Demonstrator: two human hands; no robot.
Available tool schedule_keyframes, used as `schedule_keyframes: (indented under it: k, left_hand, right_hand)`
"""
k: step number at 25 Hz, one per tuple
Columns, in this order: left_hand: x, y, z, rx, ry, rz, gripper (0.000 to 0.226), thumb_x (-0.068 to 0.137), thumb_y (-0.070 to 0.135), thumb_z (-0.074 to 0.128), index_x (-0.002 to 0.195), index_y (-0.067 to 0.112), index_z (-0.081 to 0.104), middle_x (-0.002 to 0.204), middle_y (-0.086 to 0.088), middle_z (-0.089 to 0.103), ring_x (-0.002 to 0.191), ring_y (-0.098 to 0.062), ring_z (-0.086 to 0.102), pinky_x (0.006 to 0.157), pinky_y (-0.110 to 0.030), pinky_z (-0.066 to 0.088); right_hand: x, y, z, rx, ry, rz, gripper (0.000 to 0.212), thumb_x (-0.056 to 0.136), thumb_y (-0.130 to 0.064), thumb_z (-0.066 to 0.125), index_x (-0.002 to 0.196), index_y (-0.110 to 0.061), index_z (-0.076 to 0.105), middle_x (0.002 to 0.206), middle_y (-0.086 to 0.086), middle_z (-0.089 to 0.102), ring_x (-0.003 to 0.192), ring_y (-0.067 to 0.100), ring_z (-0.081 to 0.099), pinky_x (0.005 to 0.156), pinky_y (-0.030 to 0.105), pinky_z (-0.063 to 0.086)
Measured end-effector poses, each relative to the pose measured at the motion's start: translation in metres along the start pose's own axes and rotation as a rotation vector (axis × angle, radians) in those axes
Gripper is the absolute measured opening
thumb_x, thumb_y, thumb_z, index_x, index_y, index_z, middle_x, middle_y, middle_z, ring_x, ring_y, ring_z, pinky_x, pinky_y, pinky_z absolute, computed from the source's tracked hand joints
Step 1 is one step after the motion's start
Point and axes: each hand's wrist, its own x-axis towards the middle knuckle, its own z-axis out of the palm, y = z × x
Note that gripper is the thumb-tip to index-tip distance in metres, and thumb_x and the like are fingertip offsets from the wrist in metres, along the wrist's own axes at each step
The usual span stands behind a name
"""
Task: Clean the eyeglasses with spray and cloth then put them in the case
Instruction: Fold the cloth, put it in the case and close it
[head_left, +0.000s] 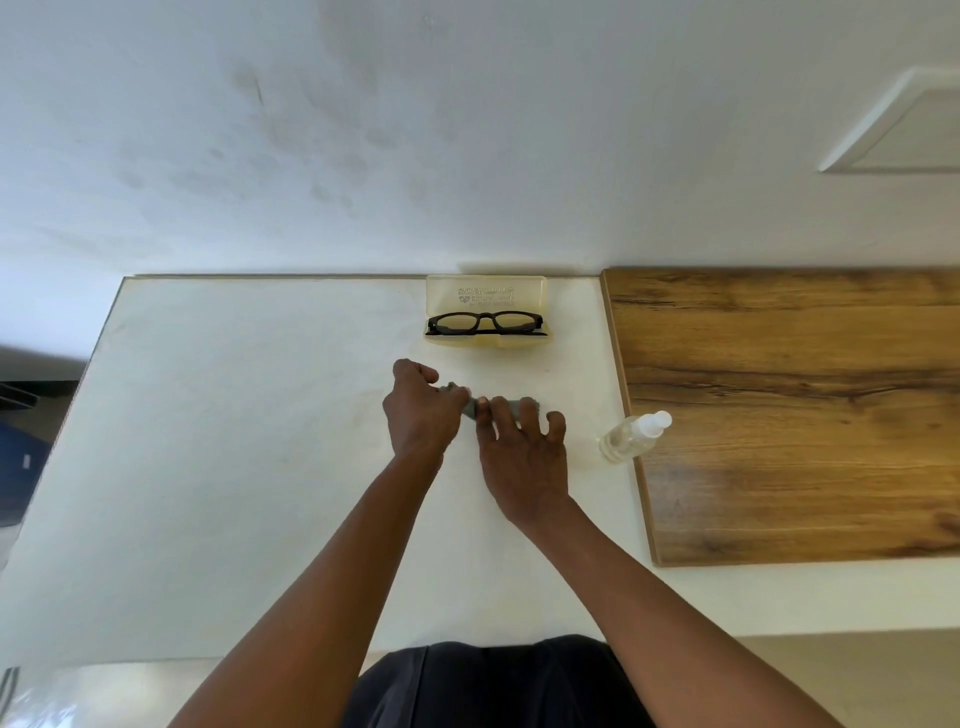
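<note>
Black-framed eyeglasses (485, 322) lie inside an open yellowish translucent case (485, 291) at the far edge of the white table. Nearer to me, a small grey cloth (511, 404) lies on the table between my hands. My left hand (423, 410) pinches its left end with curled fingers. My right hand (524, 452) rests on the cloth with its fingers spread, the thumb pressing near the left hand. Most of the cloth is hidden under my fingers. A clear spray bottle (631, 436) with a white cap stands to the right of my right hand.
The white table (234, 441) runs left and toward me. A wooden board (789, 410) lies on the right, next to the bottle. A white wall rises behind the case. Dark objects sit off the table's left edge.
</note>
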Motion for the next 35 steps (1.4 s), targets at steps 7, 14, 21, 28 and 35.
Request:
schedule_keyframes:
  k: [7, 14, 21, 28, 35]
  left_hand:
    - [-0.018, 0.012, 0.019, 0.398, 0.044, 0.272, 0.039, 0.081, 0.022, 0.063, 0.112, 0.014, 0.041, 0.094, -0.005, 0.064, 0.084, -0.025, 0.057, 0.066, -0.032, 0.042]
    - [-0.022, -0.008, 0.025, 0.399, -0.197, 0.433, 0.064, 0.083, 0.012, 0.06, 0.137, 0.012, 0.026, 0.11, -0.005, 0.066, 0.113, -0.026, 0.048, 0.082, -0.034, 0.043]
    - [0.002, -0.025, 0.014, 0.344, -0.07, 0.247, 0.021, 0.087, 0.019, 0.058, 0.105, 0.008, 0.058, 0.104, -0.011, 0.062, 0.1, -0.023, 0.055, 0.079, -0.026, 0.04]
    - [0.01, -0.024, 0.024, 0.373, -0.1, 0.116, 0.032, 0.084, 0.038, 0.063, 0.085, 0.006, 0.061, 0.111, -0.016, 0.051, 0.082, -0.017, 0.04, 0.074, -0.03, 0.04]
    - [0.015, -0.02, 0.031, 0.371, -0.106, 0.116, 0.037, 0.08, 0.033, 0.068, 0.055, 0.014, 0.049, 0.104, -0.025, 0.057, 0.09, -0.023, 0.039, 0.079, -0.033, 0.043]
  right_hand:
    - [0.041, 0.037, -0.036, 1.534, -0.434, 1.012, 0.019, 0.092, -0.014, 0.045, 0.106, -0.018, 0.056, 0.099, 0.006, 0.067, 0.086, 0.017, 0.057, 0.07, 0.026, 0.041]
    - [0.047, 0.047, -0.021, 1.617, -0.556, 1.073, 0.035, 0.083, -0.021, 0.067, 0.114, -0.015, 0.052, 0.1, 0.012, 0.065, 0.077, 0.018, 0.063, 0.064, 0.027, 0.051]
    - [0.041, 0.047, -0.012, 1.249, -0.376, 0.93, 0.029, 0.082, -0.013, 0.066, 0.109, -0.013, 0.056, 0.093, 0.005, 0.061, 0.09, 0.025, 0.062, 0.078, 0.037, 0.055]
    - [0.04, 0.047, -0.008, 1.109, -0.378, 0.902, 0.028, 0.082, -0.014, 0.067, 0.107, -0.008, 0.058, 0.103, 0.01, 0.064, 0.085, 0.016, 0.053, 0.068, 0.021, 0.039]
    - [0.039, 0.047, -0.001, 1.078, -0.367, 0.927, 0.024, 0.079, -0.014, 0.07, 0.1, -0.006, 0.06, 0.101, 0.01, 0.065, 0.089, 0.02, 0.057, 0.07, 0.023, 0.04]
